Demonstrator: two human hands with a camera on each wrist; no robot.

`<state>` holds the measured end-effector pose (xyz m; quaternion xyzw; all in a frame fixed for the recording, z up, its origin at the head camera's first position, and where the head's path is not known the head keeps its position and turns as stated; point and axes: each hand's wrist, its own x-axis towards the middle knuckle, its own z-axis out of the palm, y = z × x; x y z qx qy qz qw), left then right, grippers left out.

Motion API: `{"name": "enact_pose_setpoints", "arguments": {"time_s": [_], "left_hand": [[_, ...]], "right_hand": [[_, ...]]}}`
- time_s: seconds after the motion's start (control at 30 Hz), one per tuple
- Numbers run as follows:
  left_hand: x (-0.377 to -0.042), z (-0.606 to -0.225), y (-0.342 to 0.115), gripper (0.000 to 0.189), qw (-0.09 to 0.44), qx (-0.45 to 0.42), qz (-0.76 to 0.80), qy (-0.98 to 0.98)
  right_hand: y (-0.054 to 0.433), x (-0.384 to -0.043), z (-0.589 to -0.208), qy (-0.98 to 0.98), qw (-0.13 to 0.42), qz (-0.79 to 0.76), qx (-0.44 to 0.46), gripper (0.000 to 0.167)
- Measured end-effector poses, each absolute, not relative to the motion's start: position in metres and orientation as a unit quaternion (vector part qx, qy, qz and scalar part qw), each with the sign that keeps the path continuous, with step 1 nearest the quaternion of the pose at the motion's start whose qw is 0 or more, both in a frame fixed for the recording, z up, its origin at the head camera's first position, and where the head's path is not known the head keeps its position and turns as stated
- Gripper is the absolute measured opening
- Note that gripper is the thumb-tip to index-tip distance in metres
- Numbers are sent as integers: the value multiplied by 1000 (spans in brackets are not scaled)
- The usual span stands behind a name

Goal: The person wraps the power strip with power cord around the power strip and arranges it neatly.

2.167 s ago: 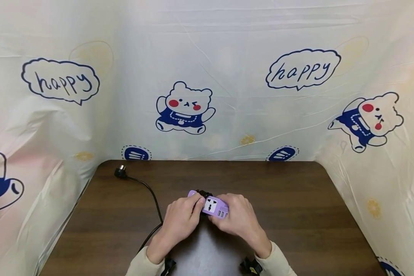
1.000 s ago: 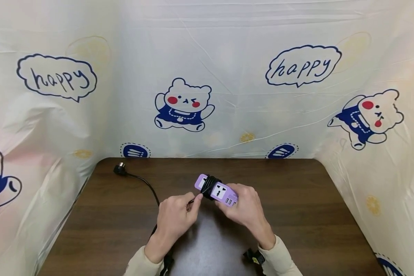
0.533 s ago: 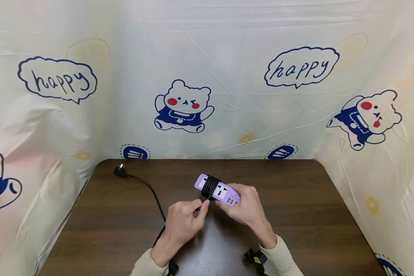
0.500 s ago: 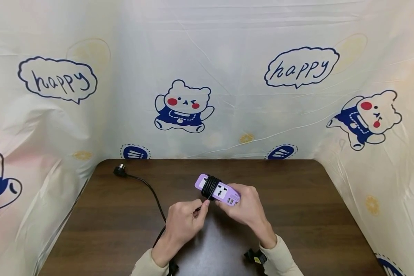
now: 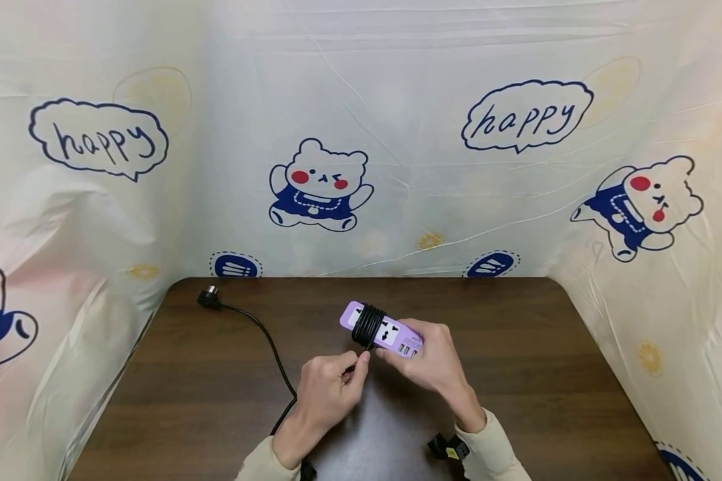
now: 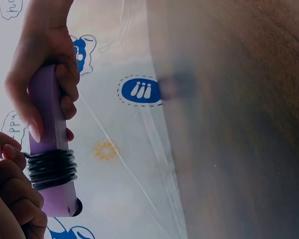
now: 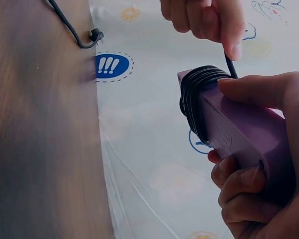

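A purple power strip point(image 5: 391, 333) is held above the dark wooden table point(image 5: 517, 374) by my right hand point(image 5: 427, 364), which grips its near end. Black cord is coiled several times around the strip's middle point(image 5: 367, 323). My left hand point(image 5: 356, 369) pinches the cord just below the coil. The loose cord point(image 5: 272, 344) runs left across the table to a black plug point(image 5: 207, 297) near the far left corner. In the right wrist view the coil point(image 7: 197, 94) sits on the strip point(image 7: 239, 132), with my left hand's fingers point(image 7: 209, 20) on the cord above it. The left wrist view shows the strip point(image 6: 42, 124) and coil point(image 6: 51, 169).
A cream plastic sheet point(image 5: 397, 133) printed with bears and "happy" bubbles walls the table at the back and both sides. The table's rounded far corners meet the sheet.
The strip was lifted off the table and shows its cord coil. My left hand let go of the strip, took the cord and moved a little right and nearer.
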<state>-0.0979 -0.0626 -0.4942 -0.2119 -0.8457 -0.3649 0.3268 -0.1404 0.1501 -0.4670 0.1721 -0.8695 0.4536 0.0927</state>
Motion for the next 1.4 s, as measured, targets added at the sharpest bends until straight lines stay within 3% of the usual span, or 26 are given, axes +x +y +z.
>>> {"name": "enact_pose_setpoints", "arguments": {"time_s": [0.37, 0.63, 0.9, 1.17, 1.4], "left_hand": [[-99, -501, -59, 52, 284, -207, -439, -827], [-96, -500, -58, 30, 228, -217, -499, -807], [-99, -502, -65, 24, 250, -198, -469, -824], [-109, -508, -69, 33, 270, -227, -512, -784], [-110, -503, -73, 52, 189, -284, -634, -694]], "right_hand": [[153, -140, -462, -859, 75, 483, 154, 42], [156, -139, -456, -844, 69, 513, 140, 41], [166, -140, -452, -807, 81, 568, 138, 33], [181, -142, -446, -786, 96, 596, 134, 25], [182, -140, -441, -777, 89, 607, 143, 23]]}}
